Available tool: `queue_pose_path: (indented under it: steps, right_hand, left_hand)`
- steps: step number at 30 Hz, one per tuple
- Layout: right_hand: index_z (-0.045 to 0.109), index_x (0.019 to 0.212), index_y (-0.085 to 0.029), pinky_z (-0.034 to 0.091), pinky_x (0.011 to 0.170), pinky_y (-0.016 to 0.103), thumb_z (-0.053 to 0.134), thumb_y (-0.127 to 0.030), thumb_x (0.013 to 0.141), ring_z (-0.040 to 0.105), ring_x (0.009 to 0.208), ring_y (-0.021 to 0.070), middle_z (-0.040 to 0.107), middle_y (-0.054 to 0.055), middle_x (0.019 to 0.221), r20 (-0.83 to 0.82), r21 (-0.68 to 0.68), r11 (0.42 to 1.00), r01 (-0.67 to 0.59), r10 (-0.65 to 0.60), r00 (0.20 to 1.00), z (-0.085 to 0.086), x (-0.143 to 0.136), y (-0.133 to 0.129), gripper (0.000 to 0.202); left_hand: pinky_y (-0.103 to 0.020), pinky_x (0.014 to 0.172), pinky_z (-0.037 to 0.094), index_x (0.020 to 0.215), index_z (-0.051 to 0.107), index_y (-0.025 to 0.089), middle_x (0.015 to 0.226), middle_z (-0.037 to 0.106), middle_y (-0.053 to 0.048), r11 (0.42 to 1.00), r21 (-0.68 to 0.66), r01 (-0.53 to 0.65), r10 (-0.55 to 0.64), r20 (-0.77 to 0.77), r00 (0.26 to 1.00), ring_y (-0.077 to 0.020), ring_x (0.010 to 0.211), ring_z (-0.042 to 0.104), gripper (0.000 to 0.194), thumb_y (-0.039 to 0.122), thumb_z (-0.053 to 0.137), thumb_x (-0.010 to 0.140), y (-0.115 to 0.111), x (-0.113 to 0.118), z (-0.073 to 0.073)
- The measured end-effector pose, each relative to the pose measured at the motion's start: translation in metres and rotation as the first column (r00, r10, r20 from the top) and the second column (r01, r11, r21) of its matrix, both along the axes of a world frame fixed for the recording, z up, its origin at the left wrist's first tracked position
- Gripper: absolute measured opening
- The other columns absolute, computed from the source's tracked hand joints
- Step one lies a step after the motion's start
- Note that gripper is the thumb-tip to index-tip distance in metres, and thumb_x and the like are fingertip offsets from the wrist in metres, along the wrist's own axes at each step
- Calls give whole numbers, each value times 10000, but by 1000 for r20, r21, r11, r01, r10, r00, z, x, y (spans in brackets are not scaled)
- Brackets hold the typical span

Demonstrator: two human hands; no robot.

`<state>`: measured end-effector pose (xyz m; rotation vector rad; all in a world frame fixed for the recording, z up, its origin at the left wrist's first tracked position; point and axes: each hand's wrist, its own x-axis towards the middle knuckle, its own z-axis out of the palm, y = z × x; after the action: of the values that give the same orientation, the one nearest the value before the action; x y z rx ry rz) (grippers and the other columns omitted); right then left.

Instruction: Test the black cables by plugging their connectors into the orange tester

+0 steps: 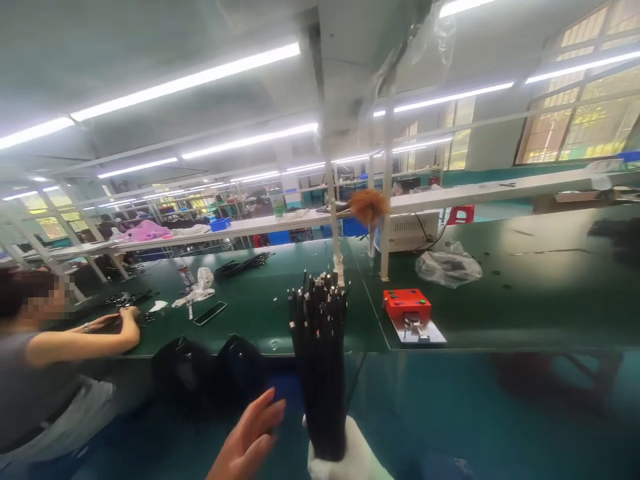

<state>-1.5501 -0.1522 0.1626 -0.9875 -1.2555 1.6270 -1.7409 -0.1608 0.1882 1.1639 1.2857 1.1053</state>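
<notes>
A thick bundle of black cables (323, 373) stands upright in the middle of the view, with small metal connectors at its top. My right hand (345, 453), in a white glove, is wrapped round the lower end of the bundle. To the left of the bundle is my bare left hand (253, 437), its fingers apart and holding nothing. It does not touch the cables.
Beyond the hands runs a green bench (280, 300). On it are a red box with a metal plate (407, 303), a phone (210, 313), a plastic bag (449, 265) and more black cables (245, 263). A person (35, 360) works at the left. Black bags (185, 373) hang at the bench edge.
</notes>
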Motion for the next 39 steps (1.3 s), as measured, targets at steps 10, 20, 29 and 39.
queue_pose_path:
  steps: [10, 20, 29, 39]
  right_hand:
    - [597, 849, -176, 337, 497, 275, 546, -115, 520, 390, 511, 121, 455, -37, 563, 217, 148, 961, 234, -263, 940, -9, -9, -1, 339]
    - [642, 993, -219, 505, 702, 329, 664, -165, 573, 652, 750, 255, 703, 54, 787, 140, 151, 954, 260, -281, 950, -14, 10, -2, 424]
    - [645, 982, -238, 511, 737, 344, 654, -104, 549, 663, 781, 264, 710, 54, 824, 170, 144, 974, 175, -199, 965, -19, 34, -13, 453]
    - [612, 1062, -217, 493, 700, 293, 616, -83, 561, 645, 747, 217, 700, 42, 828, 204, 170, 978, 117, -151, 967, -16, 53, -27, 519]
  left_hand:
    - [-456, 950, 433, 1186, 611, 208, 1200, 671, -112, 992, 74, 98, -81, -205, 975, -355, 1143, 562, 581, 554, 674, 723, 18, 30, 56]
    - [-296, 607, 480, 1191, 593, 153, 816, 705, -57, 745, 640, 189, 542, -745, 389, -216, 692, 666, 313, 211, 447, 920, 0, 117, 80]
    - [-264, 508, 381, 825, 569, 255, 873, 653, 7, 930, 368, -10, 354, -887, 298, -183, 615, 646, 78, 217, 521, 872, -15, 158, 95]
    - [-249, 476, 362, 700, 544, 239, 613, 656, 26, 776, 626, 72, 562, -740, 369, -163, 498, 602, 173, 256, 517, 870, -21, 162, 82]
